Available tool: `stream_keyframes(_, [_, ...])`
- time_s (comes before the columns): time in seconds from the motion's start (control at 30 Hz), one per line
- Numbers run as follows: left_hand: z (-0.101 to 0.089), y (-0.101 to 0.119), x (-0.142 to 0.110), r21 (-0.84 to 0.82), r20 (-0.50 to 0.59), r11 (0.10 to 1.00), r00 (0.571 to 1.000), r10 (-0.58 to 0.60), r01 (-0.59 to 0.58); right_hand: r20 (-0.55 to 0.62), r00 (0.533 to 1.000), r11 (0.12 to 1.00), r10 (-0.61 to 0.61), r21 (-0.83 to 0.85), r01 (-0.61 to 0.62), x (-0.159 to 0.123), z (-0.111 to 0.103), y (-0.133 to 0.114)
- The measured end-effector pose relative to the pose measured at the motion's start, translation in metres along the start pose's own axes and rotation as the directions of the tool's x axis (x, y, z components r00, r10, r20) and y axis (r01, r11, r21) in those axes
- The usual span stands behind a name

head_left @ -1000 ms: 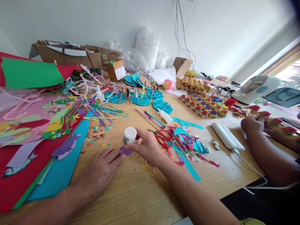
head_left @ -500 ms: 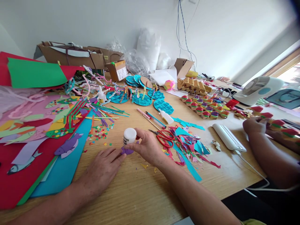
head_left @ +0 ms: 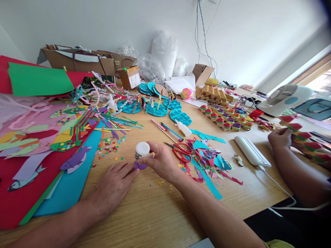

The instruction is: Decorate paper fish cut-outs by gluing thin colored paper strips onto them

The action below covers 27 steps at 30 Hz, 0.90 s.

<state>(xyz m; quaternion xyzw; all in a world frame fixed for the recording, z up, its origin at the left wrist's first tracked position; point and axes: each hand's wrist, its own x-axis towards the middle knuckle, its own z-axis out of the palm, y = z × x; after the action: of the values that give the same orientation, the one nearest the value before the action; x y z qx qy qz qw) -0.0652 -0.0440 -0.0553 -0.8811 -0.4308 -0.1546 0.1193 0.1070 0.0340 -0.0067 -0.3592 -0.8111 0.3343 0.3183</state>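
Observation:
My right hand point(head_left: 162, 160) grips a short white cylinder with dark print on its side, which looks like a glue stick point(head_left: 142, 150). It stands upright over a small purple paper piece point(head_left: 140, 165) on the table, and its lower end is hidden. My left hand point(head_left: 116, 179) lies flat with fingers stretched out, its fingertips at the left edge of the purple piece. Tiny coloured paper bits point(head_left: 111, 146) are scattered beyond my left hand. Red-handled scissors point(head_left: 182, 152) lie just right of my right hand, beside a heap of paper scraps point(head_left: 207, 158).
Coloured sheets with paper fish point(head_left: 73, 160) cover the left side. Behind are white glue bottles point(head_left: 183, 128), pens point(head_left: 172, 132) and blue discs point(head_left: 157, 109). At right lie a cabled white power bank point(head_left: 252, 151), painted egg cartons point(head_left: 227, 119) and another person's hand point(head_left: 280, 139) at a carton strip.
The white glue stick has shifted very slightly left in my right hand. My left hand stays put. At the right, the other person's hand and the carton strip have moved a little.

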Motion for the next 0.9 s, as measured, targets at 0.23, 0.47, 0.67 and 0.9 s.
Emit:
stream_keyframes(0.23, [-0.0016, -0.0001, 0.0010, -0.014, -0.007, 1.000, 1.000, 0.010, -0.010, -0.012, 0.999, 0.999, 0.038, -0.002, -0.038, -0.0010, -0.0041, -0.0046])
stream_keyframes(0.47, [-0.0008, -0.0001, -0.0006, -0.026, 0.021, 1.000, 1.000, -0.004, 0.004, 0.003, 0.998, 0.998, 0.066, 0.012, -0.066, -0.0004, -0.0036, -0.0045])
stream_keyframes(0.67, [-0.0003, 0.0003, -0.0002, -0.033, 0.020, 0.999, 1.000, -0.018, 0.019, 0.032, 0.996, 0.997, 0.080, 0.007, -0.080, -0.0007, -0.0048, -0.0059])
stream_keyframes(0.9, [-0.0011, 0.0004, 0.0001, -0.048, 0.001, 0.999, 1.000, -0.023, 0.023, -0.005, 0.999, 0.999, 0.040, 0.012, -0.040, 0.0013, -0.0016, -0.0007])
